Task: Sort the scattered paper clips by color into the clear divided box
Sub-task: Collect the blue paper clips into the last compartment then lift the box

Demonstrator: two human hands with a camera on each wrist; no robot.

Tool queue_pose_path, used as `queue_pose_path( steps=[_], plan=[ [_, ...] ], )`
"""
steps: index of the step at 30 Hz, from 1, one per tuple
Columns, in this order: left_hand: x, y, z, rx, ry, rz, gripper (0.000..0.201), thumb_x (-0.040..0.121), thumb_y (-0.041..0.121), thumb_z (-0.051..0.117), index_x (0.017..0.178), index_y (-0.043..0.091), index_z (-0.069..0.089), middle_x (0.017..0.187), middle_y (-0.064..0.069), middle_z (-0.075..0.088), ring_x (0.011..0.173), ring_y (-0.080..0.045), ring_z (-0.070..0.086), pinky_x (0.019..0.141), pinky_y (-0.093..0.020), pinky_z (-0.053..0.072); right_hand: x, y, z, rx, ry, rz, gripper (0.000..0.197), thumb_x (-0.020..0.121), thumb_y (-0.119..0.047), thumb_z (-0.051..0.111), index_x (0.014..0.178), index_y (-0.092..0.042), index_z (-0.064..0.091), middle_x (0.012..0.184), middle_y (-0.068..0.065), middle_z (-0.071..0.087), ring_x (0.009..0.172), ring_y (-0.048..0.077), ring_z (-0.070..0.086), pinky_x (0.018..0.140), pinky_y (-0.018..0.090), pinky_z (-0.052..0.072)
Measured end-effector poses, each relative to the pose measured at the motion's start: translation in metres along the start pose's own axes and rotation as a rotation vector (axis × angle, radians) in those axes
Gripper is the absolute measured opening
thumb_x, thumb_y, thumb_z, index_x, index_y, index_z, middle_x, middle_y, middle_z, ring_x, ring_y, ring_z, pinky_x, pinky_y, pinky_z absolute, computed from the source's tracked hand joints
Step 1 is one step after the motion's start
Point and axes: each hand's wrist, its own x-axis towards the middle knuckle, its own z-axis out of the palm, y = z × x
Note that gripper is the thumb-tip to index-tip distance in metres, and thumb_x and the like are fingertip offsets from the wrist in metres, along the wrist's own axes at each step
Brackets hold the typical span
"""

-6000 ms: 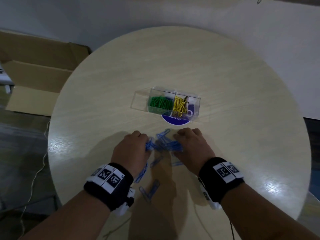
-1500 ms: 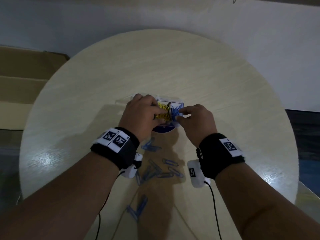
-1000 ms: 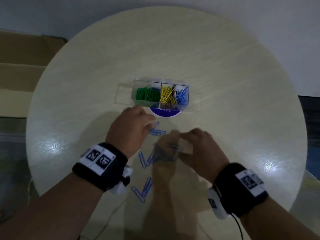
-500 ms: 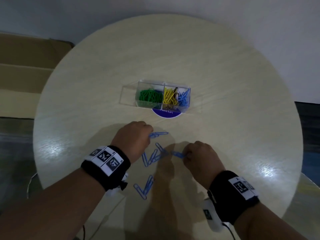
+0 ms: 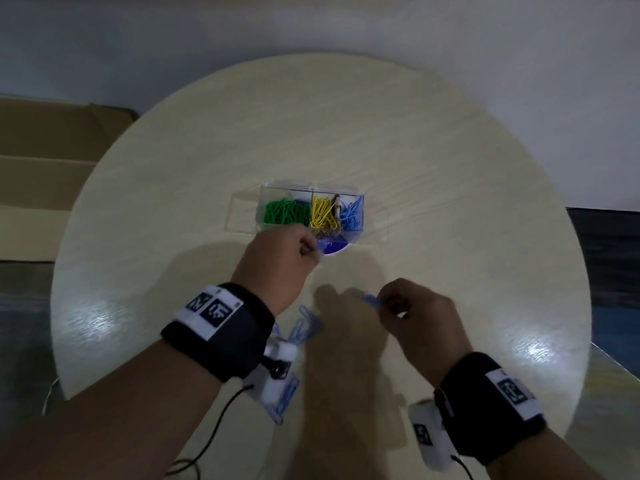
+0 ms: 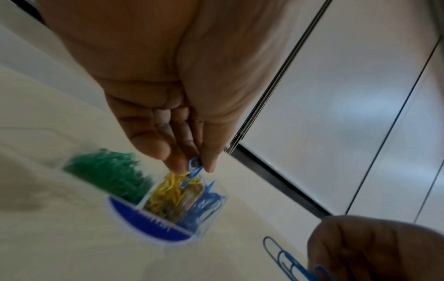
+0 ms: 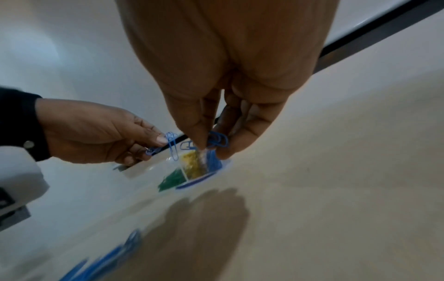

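The clear divided box (image 5: 362,216) stands mid-table with green clips (image 5: 285,213), yellow clips (image 5: 323,213) and blue clips (image 5: 351,213) in separate compartments. My left hand (image 5: 313,250) is just in front of the box and pinches blue clips (image 6: 194,167) between thumb and fingers. My right hand (image 5: 384,304) is lower and to the right, above the table, and pinches more blue clips (image 7: 217,140). Several loose blue clips (image 5: 304,327) lie on the table between my wrists, and a few others (image 5: 284,400) lie nearer me.
The round pale wooden table (image 5: 450,202) ends close to my forearms. The box's clear lid (image 5: 242,213) lies open to its left, and a blue round label (image 5: 332,248) shows under its front. A cardboard box (image 5: 41,161) is on the floor at left.
Both hands have left the loose pile with blue clips pinched. The left hand has moved up towards the box, and the right hand has lifted slightly.
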Motion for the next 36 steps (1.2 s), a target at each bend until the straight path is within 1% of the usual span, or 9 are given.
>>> queue_pose_path(
  steps=[8, 12, 16, 19, 23, 26, 29, 31, 36],
  plan=[
    [0.067, 0.033, 0.022, -0.171, 0.072, -0.073, 0.014, 0.081, 0.019, 0.075, 0.091, 0.011, 0.071, 0.082, -0.004, 0.071, 0.076, -0.024, 0.069, 0.074, -0.038, 0.058, 0.040, -0.010, -0.037, 0.189, 0.178, 0.125, 0.012, 0.074, -0.015, 0.075, 0.076, -0.022, 0.066, 0.065, -0.010, 0.067, 0.059, 0.001, 0.058, 0.053, 0.009, 0.039],
    [0.073, 0.032, 0.020, -0.273, 0.106, -0.094, 0.019, 0.086, 0.025, 0.067, 0.100, 0.014, 0.072, 0.085, -0.007, 0.073, 0.078, -0.027, 0.071, 0.072, -0.044, 0.060, 0.064, -0.018, -0.038, 0.227, 0.185, 0.162, 0.011, 0.072, -0.018, 0.074, 0.075, -0.024, 0.066, 0.063, -0.008, 0.067, 0.058, 0.005, 0.061, 0.058, 0.019, 0.046],
    [0.060, 0.018, -0.004, -0.194, 0.231, -0.078, 0.013, 0.093, 0.026, 0.058, 0.094, 0.023, 0.071, 0.086, 0.007, 0.071, 0.076, -0.015, 0.068, 0.074, -0.034, 0.058, 0.095, -0.027, -0.028, 0.204, 0.201, 0.173, 0.008, 0.070, -0.019, 0.072, 0.075, -0.021, 0.066, 0.064, -0.007, 0.067, 0.061, 0.013, 0.063, 0.059, 0.027, 0.050],
    [0.044, 0.005, -0.019, -0.090, 0.263, -0.055, 0.014, 0.096, 0.027, 0.057, 0.095, 0.024, 0.071, 0.090, 0.012, 0.067, 0.084, -0.007, 0.061, 0.075, -0.021, 0.045, 0.115, -0.036, -0.015, 0.174, 0.180, 0.159, 0.009, 0.072, -0.021, 0.073, 0.076, -0.020, 0.065, 0.066, -0.007, 0.065, 0.062, 0.013, 0.061, 0.056, 0.024, 0.047],
    [0.031, -0.020, -0.026, -0.087, 0.293, -0.081, 0.012, 0.095, 0.029, 0.058, 0.091, 0.029, 0.068, 0.089, 0.014, 0.065, 0.080, 0.002, 0.057, 0.068, -0.003, 0.034, 0.124, -0.039, -0.006, 0.110, 0.127, 0.094, 0.023, 0.080, -0.036, 0.072, 0.096, -0.019, 0.070, 0.090, -0.004, 0.069, 0.077, 0.014, 0.064, 0.070, 0.022, 0.048],
    [0.022, -0.034, -0.031, -0.060, 0.308, -0.074, 0.012, 0.095, 0.029, 0.058, 0.095, 0.029, 0.070, 0.093, 0.013, 0.067, 0.081, 0.002, 0.058, 0.070, -0.002, 0.035, 0.129, -0.035, -0.007, -0.041, 0.212, -0.047, 0.024, 0.084, -0.024, 0.065, 0.107, -0.024, 0.070, 0.101, -0.003, 0.067, 0.082, 0.016, 0.064, 0.075, 0.022, 0.044],
    [0.017, -0.045, -0.032, -0.033, 0.305, -0.068, 0.012, 0.095, 0.029, 0.058, 0.097, 0.029, 0.070, 0.097, 0.011, 0.067, 0.081, 0.001, 0.058, 0.069, -0.001, 0.034, 0.139, -0.030, -0.001, -0.148, 0.120, -0.139, 0.036, 0.086, -0.019, 0.063, 0.121, -0.024, 0.064, 0.110, 0.003, 0.059, 0.092, 0.024, 0.059, 0.083, 0.034, 0.049],
    [0.015, -0.048, -0.031, -0.021, 0.302, -0.067, 0.011, 0.095, 0.029, 0.058, 0.096, 0.031, 0.068, 0.097, 0.011, 0.064, 0.081, 0.004, 0.056, 0.067, 0.000, 0.034, 0.144, -0.028, 0.005, -0.195, 0.090, -0.163, 0.033, 0.087, -0.019, 0.063, 0.119, -0.024, 0.065, 0.110, 0.005, 0.057, 0.094, 0.028, 0.057, 0.084, 0.038, 0.050],
    [0.011, -0.048, -0.030, -0.035, 0.317, -0.054, 0.010, 0.094, 0.026, 0.059, 0.095, 0.028, 0.069, 0.094, 0.010, 0.062, 0.078, 0.008, 0.054, 0.066, 0.003, 0.033, 0.145, -0.034, 0.007, -0.263, 0.148, -0.176, 0.014, 0.087, -0.020, 0.063, 0.095, -0.018, 0.074, 0.099, 0.006, 0.056, 0.089, 0.029, 0.056, 0.072, 0.028, 0.043]
  ],
)
